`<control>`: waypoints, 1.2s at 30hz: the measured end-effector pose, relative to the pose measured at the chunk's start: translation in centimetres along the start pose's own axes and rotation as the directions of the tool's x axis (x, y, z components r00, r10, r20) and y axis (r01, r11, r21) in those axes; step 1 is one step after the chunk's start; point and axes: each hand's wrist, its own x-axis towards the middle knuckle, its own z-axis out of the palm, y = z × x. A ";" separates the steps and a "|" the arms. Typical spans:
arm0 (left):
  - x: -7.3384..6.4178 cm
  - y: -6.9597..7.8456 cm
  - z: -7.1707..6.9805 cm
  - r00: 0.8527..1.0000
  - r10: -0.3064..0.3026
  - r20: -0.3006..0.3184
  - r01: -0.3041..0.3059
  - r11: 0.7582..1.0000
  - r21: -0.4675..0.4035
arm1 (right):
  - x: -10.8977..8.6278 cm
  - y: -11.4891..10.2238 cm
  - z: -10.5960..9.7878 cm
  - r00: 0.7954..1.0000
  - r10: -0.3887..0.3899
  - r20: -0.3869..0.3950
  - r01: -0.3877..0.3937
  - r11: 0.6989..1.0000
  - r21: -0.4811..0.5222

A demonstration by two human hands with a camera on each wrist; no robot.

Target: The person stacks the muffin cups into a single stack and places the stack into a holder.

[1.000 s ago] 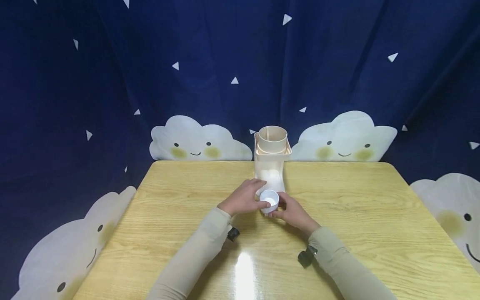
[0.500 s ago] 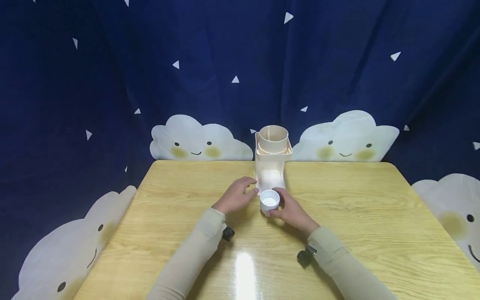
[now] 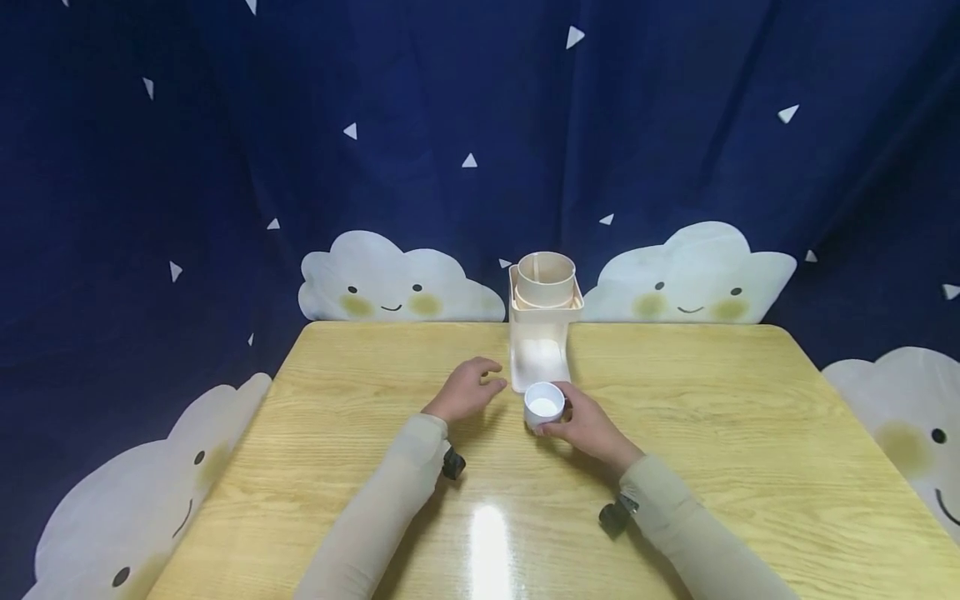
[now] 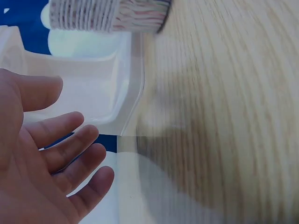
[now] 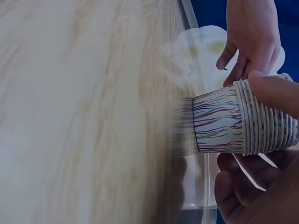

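Note:
A stack of nested paper cups (image 3: 543,406) stands upright, mouth up, on the wooden table. Thin coloured lines mark the lowest cup's side, and the white rims of several cups (image 5: 257,123) ring the upper part in the right wrist view. My right hand (image 3: 590,427) grips the stack from the right, thumb and fingers on opposite sides near the top. To the left, my left hand (image 3: 467,390) hovers apart from the cups, fingers relaxed and holding nothing. Just behind the stack is a cream plastic holder (image 3: 538,357) with a round tube (image 3: 546,287) on top.
The holder stands near the far edge of the wooden table (image 3: 360,375). Behind hangs a dark blue curtain (image 3: 480,108) with white triangles and smiling clouds. Each wrist carries a small black camera (image 3: 453,463). Light glares off the table near the front.
My left hand, on the cup stack a second ago, has let go and drawn back to the left. My right hand keeps its grip, and the stack has shifted slightly right.

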 end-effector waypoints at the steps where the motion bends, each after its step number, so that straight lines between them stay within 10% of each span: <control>1: 0.2 -0.1 0.1 1.000 0.004 -0.002 -0.004 1.000 0.011 | -0.1 0.0 -0.1 1.000 0.000 -0.001 0.000 1.000 0.000; 10: 1.1 0.4 1.4 0.994 0.108 -0.011 -0.104 0.974 0.200 | -0.8 0.4 -0.6 1.000 0.001 -0.005 -0.001 1.000 -0.006; 18: 1.4 1.3 2.4 0.975 0.156 0.159 -0.216 0.843 0.493 | -1.2 0.9 -1.5 0.999 0.037 -0.017 -0.037 0.999 -0.009; 29: 2.9 1.8 3.9 0.930 0.215 0.297 -0.353 0.741 0.571 | -1.5 1.8 -2.4 0.997 0.045 -0.066 -0.045 0.999 -0.004; 36: 2.9 2.0 4.4 0.924 0.215 0.315 -0.367 0.727 0.581 | -1.6 2.1 -2.6 0.996 0.040 -0.079 -0.041 0.999 -0.017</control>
